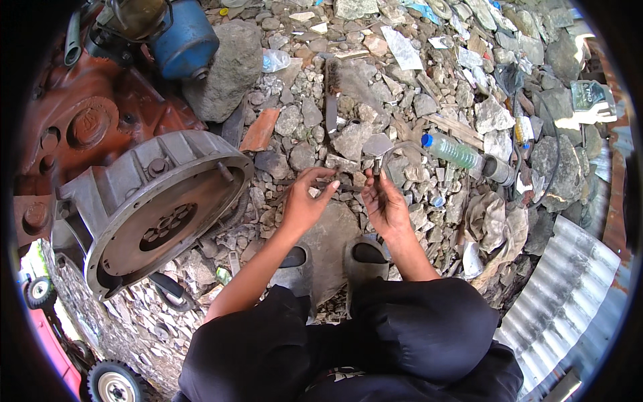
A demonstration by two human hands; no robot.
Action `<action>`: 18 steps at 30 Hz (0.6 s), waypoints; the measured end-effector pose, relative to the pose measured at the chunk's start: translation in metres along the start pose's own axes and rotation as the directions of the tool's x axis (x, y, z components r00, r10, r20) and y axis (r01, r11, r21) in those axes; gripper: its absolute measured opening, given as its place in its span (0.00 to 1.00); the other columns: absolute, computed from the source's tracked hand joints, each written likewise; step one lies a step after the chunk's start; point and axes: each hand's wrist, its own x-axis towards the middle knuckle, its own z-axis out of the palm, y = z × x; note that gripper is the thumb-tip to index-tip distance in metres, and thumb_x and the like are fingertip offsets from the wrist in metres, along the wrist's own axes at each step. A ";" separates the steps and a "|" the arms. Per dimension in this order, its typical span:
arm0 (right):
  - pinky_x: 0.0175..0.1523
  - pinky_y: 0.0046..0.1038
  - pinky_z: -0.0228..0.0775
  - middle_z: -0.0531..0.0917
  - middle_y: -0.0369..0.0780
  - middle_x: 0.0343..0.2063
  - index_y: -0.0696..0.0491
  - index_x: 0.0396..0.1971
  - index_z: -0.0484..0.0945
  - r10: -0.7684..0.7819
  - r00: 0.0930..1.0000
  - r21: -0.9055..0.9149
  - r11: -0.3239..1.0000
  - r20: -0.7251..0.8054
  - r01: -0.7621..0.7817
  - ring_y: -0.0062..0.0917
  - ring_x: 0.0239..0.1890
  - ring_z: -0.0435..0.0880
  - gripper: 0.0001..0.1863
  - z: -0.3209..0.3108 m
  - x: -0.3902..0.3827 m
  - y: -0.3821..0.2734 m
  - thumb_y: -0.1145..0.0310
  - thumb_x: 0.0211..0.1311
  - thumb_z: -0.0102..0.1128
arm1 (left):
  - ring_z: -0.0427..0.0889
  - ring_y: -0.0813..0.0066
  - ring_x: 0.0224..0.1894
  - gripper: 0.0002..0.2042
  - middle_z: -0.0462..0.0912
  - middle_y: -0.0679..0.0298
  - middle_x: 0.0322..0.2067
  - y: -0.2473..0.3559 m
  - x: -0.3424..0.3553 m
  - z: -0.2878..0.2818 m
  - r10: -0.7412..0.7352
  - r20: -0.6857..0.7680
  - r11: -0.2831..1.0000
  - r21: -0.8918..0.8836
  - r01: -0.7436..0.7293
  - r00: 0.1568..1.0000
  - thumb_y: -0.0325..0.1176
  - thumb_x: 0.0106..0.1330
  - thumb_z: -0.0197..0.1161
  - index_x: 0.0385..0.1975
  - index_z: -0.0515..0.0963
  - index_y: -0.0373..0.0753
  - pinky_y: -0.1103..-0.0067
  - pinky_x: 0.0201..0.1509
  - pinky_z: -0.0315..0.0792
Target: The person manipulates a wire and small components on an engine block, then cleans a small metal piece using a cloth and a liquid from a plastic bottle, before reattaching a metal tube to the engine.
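Observation:
My right hand (388, 206) is raised over the stony ground, its thumb and fingers pinched around a small dark cylindrical piece (378, 165). The piece is too small for me to tell its kind. To its left, my left hand (309, 201) is held with thumb and forefinger curved toward each other, a gap between their tips; I see nothing in them. A thin dark bar (349, 188) shows between the two hands, apparently lying on the stones. Below them lies a broad flat stone (333, 234) between my sandalled feet.
At left stands a red-brown engine block with a round grey metal housing (167, 157) and a blue canister (184, 40). Rubble surrounds me. A plastic bottle with a blue cap (455, 151) and crumpled cloth (492, 224) lie at right, near corrugated sheeting (561, 295). Wheeled vehicles show lower left.

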 end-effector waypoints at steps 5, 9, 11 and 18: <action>0.50 0.28 0.77 0.85 0.41 0.45 0.59 0.51 0.78 0.049 0.987 -0.066 0.997 0.153 -0.039 0.21 0.42 0.83 0.15 0.008 -0.011 0.006 0.66 0.71 0.58 | 0.80 0.78 0.40 0.15 0.82 0.64 0.39 0.054 -0.014 0.005 0.007 0.055 0.979 -0.205 0.004 0.998 0.28 0.64 0.67 0.51 0.79 0.37 0.80 0.46 0.75; 0.51 0.28 0.75 0.85 0.43 0.44 0.61 0.52 0.78 -0.009 0.969 -0.181 0.982 0.247 0.055 0.26 0.44 0.83 0.15 0.027 -0.019 0.006 0.69 0.71 0.58 | 0.80 0.76 0.42 0.15 0.80 0.63 0.41 0.070 -0.018 0.004 0.099 0.057 0.971 -0.223 -0.084 0.993 0.24 0.61 0.69 0.49 0.81 0.37 0.80 0.49 0.74; 0.50 0.28 0.75 0.85 0.44 0.44 0.62 0.51 0.79 -0.031 0.959 -0.245 0.964 0.282 0.104 0.26 0.43 0.83 0.14 0.028 -0.020 0.004 0.70 0.71 0.58 | 0.80 0.75 0.43 0.14 0.79 0.63 0.41 0.070 -0.019 0.003 0.121 0.052 0.967 -0.230 -0.106 0.991 0.24 0.60 0.69 0.47 0.82 0.37 0.79 0.49 0.75; 0.46 0.27 0.75 0.85 0.46 0.41 0.64 0.49 0.80 -0.060 0.955 -0.353 0.921 0.290 0.166 0.26 0.40 0.83 0.14 0.023 -0.021 0.008 0.72 0.69 0.61 | 0.79 0.74 0.46 0.11 0.77 0.63 0.42 0.068 -0.023 0.001 0.163 0.041 0.970 -0.191 -0.152 0.986 0.24 0.59 0.71 0.42 0.85 0.38 0.78 0.50 0.75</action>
